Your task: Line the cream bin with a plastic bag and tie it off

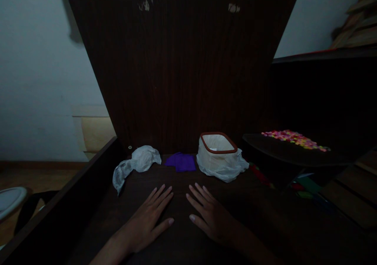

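Note:
My left hand [149, 216] lies flat on the dark wooden surface [179, 237], fingers spread and nothing in it. Opposite it, my right hand [209, 214] rests the same way, palm down with the fingers apart. Just beyond the fingertips is a folded purple cloth [185, 162]. Behind my right hand stands a small bin [216, 161] with a brown rim, lined with a white plastic bag that spills around its base. A crumpled, translucent plastic bag [144, 159] lies past my left hand, one end trailing toward me.
A tall dark wooden panel [182, 68] rises behind these things. A raised board [88, 178] borders the left side. At right, a dark ledge [259, 147] bears many small colourful pieces [294, 138], with red and green items in shadow below. A white round object [11, 200] is at far left.

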`<state>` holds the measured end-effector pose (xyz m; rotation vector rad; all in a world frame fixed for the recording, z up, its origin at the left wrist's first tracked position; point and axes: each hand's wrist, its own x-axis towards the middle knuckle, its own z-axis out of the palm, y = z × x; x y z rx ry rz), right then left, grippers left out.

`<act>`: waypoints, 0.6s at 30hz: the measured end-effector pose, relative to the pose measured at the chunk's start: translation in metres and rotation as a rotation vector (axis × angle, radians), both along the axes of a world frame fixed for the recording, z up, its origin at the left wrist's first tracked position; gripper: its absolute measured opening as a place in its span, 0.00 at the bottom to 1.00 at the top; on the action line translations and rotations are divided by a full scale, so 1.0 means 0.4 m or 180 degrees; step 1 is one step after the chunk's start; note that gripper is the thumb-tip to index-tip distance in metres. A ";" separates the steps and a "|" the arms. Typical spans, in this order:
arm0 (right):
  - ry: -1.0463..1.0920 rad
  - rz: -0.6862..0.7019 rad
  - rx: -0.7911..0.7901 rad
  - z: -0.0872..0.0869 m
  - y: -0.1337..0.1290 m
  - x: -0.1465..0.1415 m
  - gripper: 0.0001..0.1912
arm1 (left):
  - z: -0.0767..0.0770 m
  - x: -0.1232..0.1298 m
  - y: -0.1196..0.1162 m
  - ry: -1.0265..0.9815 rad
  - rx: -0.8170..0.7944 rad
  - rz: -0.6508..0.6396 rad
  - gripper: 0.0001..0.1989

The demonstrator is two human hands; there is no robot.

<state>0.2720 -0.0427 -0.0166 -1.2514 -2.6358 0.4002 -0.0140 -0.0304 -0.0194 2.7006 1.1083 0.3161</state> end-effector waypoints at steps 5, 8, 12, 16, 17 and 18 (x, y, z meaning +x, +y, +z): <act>0.0085 0.0014 0.0113 -0.012 0.002 0.003 0.30 | -0.004 -0.002 0.002 -0.0033 0.0072 -0.0040 0.35; 0.0103 0.0030 0.0193 -0.020 0.004 0.005 0.30 | -0.003 -0.001 0.003 0.0017 0.0063 -0.0018 0.34; 0.0155 0.0055 0.0305 -0.031 0.006 0.008 0.30 | 0.003 0.000 0.002 0.0082 0.0056 0.0002 0.34; 0.0135 0.0063 0.0309 -0.028 0.004 0.008 0.30 | 0.006 0.000 0.000 0.0054 0.0046 -0.0001 0.34; 0.0105 0.0059 0.0290 -0.026 0.004 0.007 0.30 | 0.006 0.000 0.000 0.0044 0.0040 0.0000 0.34; 0.0076 0.0056 0.0273 -0.022 0.003 0.006 0.30 | 0.005 -0.001 0.001 0.0027 0.0039 -0.0005 0.34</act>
